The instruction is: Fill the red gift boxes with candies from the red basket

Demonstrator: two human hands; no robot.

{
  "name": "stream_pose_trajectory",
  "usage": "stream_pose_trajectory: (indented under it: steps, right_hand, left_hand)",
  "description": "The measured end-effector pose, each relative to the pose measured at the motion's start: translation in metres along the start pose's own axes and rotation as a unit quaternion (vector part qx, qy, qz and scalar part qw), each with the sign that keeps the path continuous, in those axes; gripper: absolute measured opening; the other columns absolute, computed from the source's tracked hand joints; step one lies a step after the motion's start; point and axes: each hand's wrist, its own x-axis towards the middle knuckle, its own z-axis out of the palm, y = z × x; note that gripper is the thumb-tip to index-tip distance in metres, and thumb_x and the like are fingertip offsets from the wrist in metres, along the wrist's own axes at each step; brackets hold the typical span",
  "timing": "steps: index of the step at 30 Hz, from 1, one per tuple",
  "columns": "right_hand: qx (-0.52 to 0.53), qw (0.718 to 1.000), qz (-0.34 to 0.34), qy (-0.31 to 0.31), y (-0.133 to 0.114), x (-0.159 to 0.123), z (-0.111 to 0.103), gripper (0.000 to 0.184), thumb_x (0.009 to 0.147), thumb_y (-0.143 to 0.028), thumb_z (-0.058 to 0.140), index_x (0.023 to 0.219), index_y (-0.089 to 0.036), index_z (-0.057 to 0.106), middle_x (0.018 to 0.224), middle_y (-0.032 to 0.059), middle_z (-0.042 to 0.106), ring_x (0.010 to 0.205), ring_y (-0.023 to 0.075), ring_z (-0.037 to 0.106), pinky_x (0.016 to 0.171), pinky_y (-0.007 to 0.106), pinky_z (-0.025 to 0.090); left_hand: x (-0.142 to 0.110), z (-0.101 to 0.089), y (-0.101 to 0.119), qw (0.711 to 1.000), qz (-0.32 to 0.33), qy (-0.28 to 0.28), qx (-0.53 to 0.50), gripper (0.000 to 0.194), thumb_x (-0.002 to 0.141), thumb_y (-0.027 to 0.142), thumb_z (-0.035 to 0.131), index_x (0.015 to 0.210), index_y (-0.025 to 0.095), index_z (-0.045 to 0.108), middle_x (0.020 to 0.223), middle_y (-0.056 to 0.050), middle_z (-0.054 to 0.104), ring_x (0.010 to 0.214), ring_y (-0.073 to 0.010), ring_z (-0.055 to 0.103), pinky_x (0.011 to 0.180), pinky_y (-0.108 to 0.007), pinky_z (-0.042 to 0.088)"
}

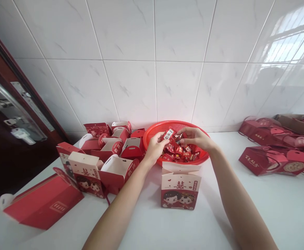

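Observation:
My left hand (155,147) pinches a wrapped candy (169,133) with a white, dark-lettered label, just above a red plastic basket (148,133). Beside it, my right hand (197,138) has its thumb and fingers closed around a dark-wrapped candy (178,139) over the same basket. Several red-wrapped candies (179,150) lie inside the basket, partly covered by my hands. Directly in front of the basket a cream and red gift box (180,189) with two cartoon figures stands upright, its top flaps open.
Several opened red boxes (116,165) crowd the table's left side, with a larger red box (44,203) tilted nearer me. Closed dark-red boxes (274,159) with handles sit at the right. A tiled wall (178,90) rises behind; a door handle (16,104) is at far left.

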Motion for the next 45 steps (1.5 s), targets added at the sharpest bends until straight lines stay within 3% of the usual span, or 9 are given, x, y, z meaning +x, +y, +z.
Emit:
stream_pose_trajectory:
  steps: [6,14,19,24,28,32,35,42,45]
  right_hand:
    - [0.007,0.999,-0.001,0.046,0.002,0.003,0.011,0.031,0.074,-0.035,0.084,0.093,-0.02,0.066,0.083,0.0015,0.074,0.084,0.02,0.073,0.08,0.036,0.059]
    - [-0.005,0.998,-0.005,0.061,-0.004,0.003,0.02,0.034,0.071,-0.041,0.085,0.084,-0.02,0.062,0.078,-0.0005,0.071,0.075,0.0161,0.067,0.071,0.031,0.053]
    - [-0.057,0.998,0.018,0.004,-0.006,0.004,0.02,0.037,0.079,-0.053,0.077,0.076,-0.018,0.065,0.073,0.0013,0.071,0.071,0.0168,0.067,0.067,0.031,0.053]
    - [-0.072,0.997,0.017,-0.037,-0.006,0.005,0.019,0.033,0.075,-0.048,0.082,0.083,-0.018,0.072,0.083,0.0028,0.074,0.081,0.0196,0.071,0.077,0.035,0.056]
    - [-0.024,0.999,0.018,-0.022,-0.005,0.005,0.02,0.034,0.069,-0.042,0.086,0.088,-0.017,0.072,0.082,0.0032,0.074,0.08,0.0207,0.071,0.078,0.037,0.057]
    - [0.003,0.999,0.015,0.033,-0.008,0.003,0.021,0.032,0.069,-0.039,0.086,0.087,-0.018,0.07,0.08,0.0024,0.073,0.077,0.0194,0.07,0.07,0.034,0.056]
    - [0.016,0.998,0.017,0.064,-0.011,0.002,0.023,0.031,0.07,-0.037,0.085,0.087,-0.017,0.068,0.085,0.0039,0.072,0.081,0.0196,0.068,0.066,0.032,0.056]
    - [0.101,0.991,0.031,0.081,-0.006,0.006,0.031,0.034,0.065,-0.035,0.087,0.077,-0.019,0.06,0.085,0.0016,0.066,0.092,0.0212,0.069,0.084,0.039,0.062]
    - [0.079,0.993,0.023,0.083,-0.004,0.007,0.032,0.034,0.068,-0.041,0.086,0.076,-0.019,0.061,0.089,0.0027,0.064,0.094,0.022,0.068,0.083,0.039,0.062]
  left_hand:
    - [-0.002,-0.002,0.0,0.999,0.017,-0.027,0.012,0.03,0.071,0.02,0.076,0.1,0.018,0.071,0.092,-0.003,0.076,0.083,-0.0191,0.07,0.088,-0.035,0.055]
    - [0.0,-0.005,-0.006,0.999,0.036,-0.034,0.014,0.033,0.071,0.023,0.078,0.102,0.018,0.069,0.091,-0.004,0.076,0.087,-0.021,0.071,0.082,-0.033,0.055]
    - [0.0,-0.005,-0.005,0.999,0.042,-0.016,0.011,0.032,0.074,0.03,0.077,0.103,0.018,0.069,0.094,-0.003,0.075,0.081,-0.0174,0.068,0.075,-0.028,0.055]
    - [-0.001,-0.005,-0.005,0.998,0.05,-0.027,0.002,0.037,0.072,0.035,0.08,0.102,0.018,0.068,0.094,-0.004,0.075,0.085,-0.02,0.069,0.074,-0.03,0.056]
    - [-0.001,-0.004,-0.005,0.998,0.058,-0.033,-0.001,0.038,0.071,0.036,0.082,0.102,0.019,0.069,0.096,-0.004,0.075,0.088,-0.0219,0.07,0.08,-0.033,0.057]
    - [-0.001,-0.004,-0.005,0.998,0.049,-0.036,-0.013,0.034,0.074,0.035,0.08,0.102,0.018,0.07,0.099,-0.005,0.076,0.089,-0.0221,0.071,0.087,-0.037,0.057]
    - [-0.001,-0.005,-0.004,0.998,0.053,-0.039,-0.012,0.033,0.074,0.028,0.08,0.104,0.018,0.07,0.107,-0.007,0.077,0.101,-0.0244,0.071,0.097,-0.04,0.054]
    - [-0.002,-0.006,-0.005,0.997,0.07,-0.036,0.012,0.037,0.07,0.02,0.08,0.106,0.017,0.07,0.111,-0.009,0.077,0.112,-0.028,0.069,0.102,-0.043,0.051]
    - [-0.001,-0.006,-0.006,0.997,0.073,-0.031,0.004,0.034,0.071,0.018,0.079,0.104,0.017,0.07,0.109,-0.008,0.077,0.111,-0.0272,0.069,0.101,-0.042,0.051]
